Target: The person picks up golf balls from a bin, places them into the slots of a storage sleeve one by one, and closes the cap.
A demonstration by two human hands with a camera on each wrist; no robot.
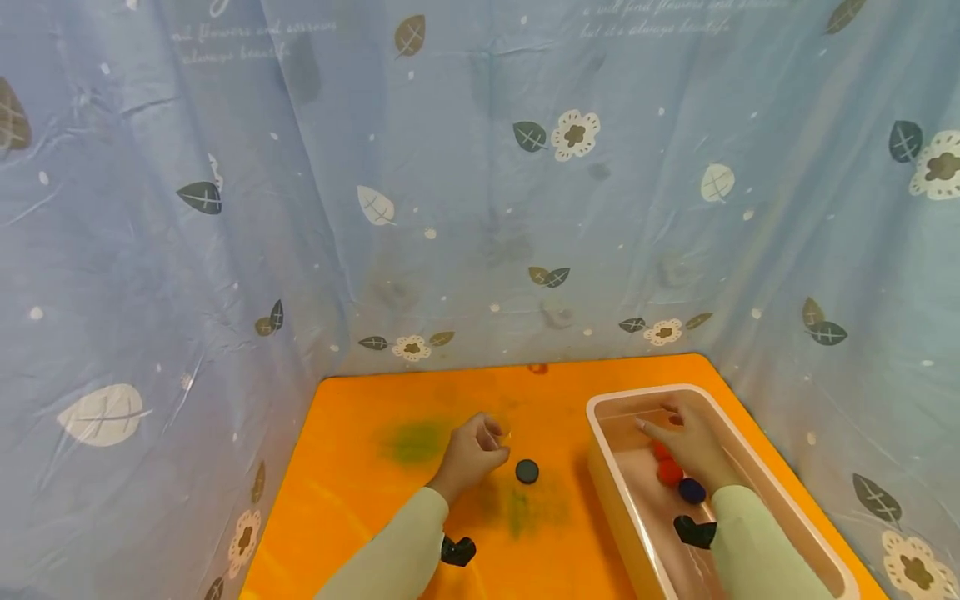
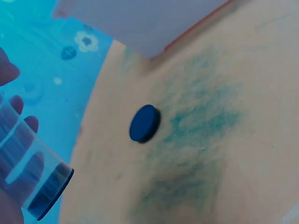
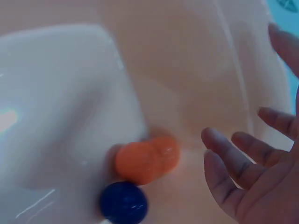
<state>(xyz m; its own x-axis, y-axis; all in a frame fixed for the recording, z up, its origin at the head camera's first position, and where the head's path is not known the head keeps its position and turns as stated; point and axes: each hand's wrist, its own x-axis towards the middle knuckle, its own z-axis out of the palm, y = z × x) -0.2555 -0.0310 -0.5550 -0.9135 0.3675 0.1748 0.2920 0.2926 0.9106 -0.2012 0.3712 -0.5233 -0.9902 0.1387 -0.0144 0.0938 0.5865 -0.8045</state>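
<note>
My left hand [image 1: 471, 454] is raised over the table, gripping a clear tube [image 2: 39, 170] with a dark end. Just right of that hand, a flat round dark cap [image 1: 527, 472] lies on the tabletop. My right hand [image 1: 693, 450] reaches inside the pale bin [image 1: 613, 492], its fingers spread and nothing in them. Close to it on the bin floor are an orange ball [image 3: 135, 162], a second orange ball [image 3: 167, 151] against it, and a dark blue ball [image 3: 124, 203].
The orange tabletop [image 1: 360, 500] bears greenish smudges near the cap. A patterned blue curtain [image 1: 480, 208] rises behind and on both sides of the table. The bin takes up the table's right side, its high walls around my right hand.
</note>
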